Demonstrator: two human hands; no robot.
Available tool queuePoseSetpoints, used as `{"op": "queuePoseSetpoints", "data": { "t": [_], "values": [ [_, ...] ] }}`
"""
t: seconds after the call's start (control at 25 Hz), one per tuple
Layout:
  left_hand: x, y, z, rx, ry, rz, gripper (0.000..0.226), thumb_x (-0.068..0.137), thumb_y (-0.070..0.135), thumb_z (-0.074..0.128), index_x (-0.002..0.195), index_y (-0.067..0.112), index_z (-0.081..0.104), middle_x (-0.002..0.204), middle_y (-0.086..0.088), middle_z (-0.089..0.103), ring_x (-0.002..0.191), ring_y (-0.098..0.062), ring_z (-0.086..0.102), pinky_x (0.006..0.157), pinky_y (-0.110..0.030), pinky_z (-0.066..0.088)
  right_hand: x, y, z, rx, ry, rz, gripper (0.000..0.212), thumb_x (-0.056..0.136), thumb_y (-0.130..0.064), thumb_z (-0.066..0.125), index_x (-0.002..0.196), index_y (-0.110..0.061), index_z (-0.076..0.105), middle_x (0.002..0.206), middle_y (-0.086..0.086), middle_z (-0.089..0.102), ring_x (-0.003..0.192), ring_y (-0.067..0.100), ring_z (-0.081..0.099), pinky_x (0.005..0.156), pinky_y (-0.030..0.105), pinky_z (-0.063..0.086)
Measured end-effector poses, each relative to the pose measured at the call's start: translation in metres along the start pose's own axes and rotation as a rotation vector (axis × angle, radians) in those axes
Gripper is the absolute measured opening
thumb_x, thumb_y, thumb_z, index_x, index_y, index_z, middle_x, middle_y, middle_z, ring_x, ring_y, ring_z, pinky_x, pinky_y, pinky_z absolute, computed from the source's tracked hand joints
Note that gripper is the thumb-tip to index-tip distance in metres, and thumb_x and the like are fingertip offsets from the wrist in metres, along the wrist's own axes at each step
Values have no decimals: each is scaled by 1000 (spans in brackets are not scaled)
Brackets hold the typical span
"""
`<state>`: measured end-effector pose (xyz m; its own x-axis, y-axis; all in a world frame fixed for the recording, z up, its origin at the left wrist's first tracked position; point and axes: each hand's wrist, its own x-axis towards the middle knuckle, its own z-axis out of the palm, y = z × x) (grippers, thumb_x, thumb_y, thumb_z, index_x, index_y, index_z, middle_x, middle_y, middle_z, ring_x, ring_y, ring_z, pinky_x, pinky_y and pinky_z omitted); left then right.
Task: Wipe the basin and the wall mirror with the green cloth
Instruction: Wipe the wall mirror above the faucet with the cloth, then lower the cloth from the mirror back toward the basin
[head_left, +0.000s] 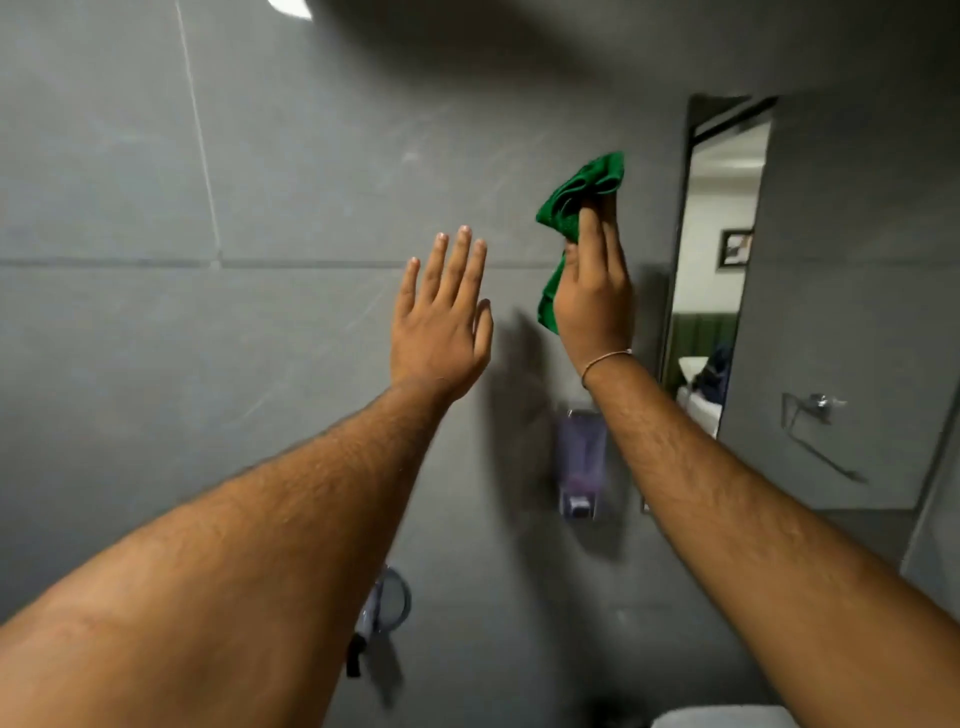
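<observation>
The green cloth (576, 192) is bunched in my right hand (595, 296), raised high against the grey tiled wall, just left of the wall mirror (831, 260). The mirror shows a reflected doorway and a room beyond. My left hand (441, 322) is raised beside the right one, palm toward the wall, fingers straight and holding nothing. Whether it touches the wall I cannot tell. A white rim at the bottom edge, probably the basin (722, 717), barely shows under my right forearm.
A purple soap dispenser (582, 457) is fixed to the wall below my right wrist. Lower down, a round wall holder (389, 597) shows beside my left forearm. A chrome towel ring (815, 405) appears in the mirror. Grey tiles (156, 364) fill the left.
</observation>
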<state>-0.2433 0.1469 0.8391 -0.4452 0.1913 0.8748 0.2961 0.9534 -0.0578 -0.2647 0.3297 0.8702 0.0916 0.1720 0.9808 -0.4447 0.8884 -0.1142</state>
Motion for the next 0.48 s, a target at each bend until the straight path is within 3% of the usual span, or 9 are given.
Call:
{"op": "queuePoseSetpoints", "data": {
  "t": [0.04,0.16,0.28,0.36,0.44,0.48],
  "values": [
    [-10,1,7,2,9,14,74,112,39,35,179,18,15,188,-3,9,174,-24,7,140,-52,9,-12,-9,0,24,-33,27,38,104,-8,56,138,7,64,142,28,65,126,42,70,100,42,61],
    [-138,-19,57,-29,-170,-25,74,110,34,40,179,18,18,188,-2,11,174,-23,9,140,-51,13,-136,-31,-12,56,-216,109,40,106,-9,56,142,7,60,145,28,63,131,42,66,106,43,56],
    [-372,-30,88,-107,-610,-141,81,105,28,56,178,15,23,187,-5,14,173,-24,15,139,-48,15,-330,-55,-59,18,-622,199,42,103,0,58,144,7,58,147,27,62,136,41,63,112,44,52],
    [-517,-23,82,-100,-799,-221,82,100,26,64,175,13,32,184,-6,21,170,-26,26,137,-45,17,-440,-67,-105,21,-894,297,53,99,10,57,151,4,53,157,22,53,147,36,54,121,42,46],
    [-631,-16,86,-93,-935,-282,79,101,29,59,174,13,32,184,-5,19,169,-26,28,135,-46,18,-548,-71,-142,18,-1112,423,64,98,11,51,160,-6,42,169,13,39,158,27,39,128,39,39],
    [-677,-14,88,-76,-1037,-333,79,103,30,53,176,15,27,185,-4,12,172,-24,19,137,-48,16,-597,-74,-159,7,-1253,483,68,98,10,49,163,-10,38,173,10,33,161,25,34,129,41,38]
  ]
}}
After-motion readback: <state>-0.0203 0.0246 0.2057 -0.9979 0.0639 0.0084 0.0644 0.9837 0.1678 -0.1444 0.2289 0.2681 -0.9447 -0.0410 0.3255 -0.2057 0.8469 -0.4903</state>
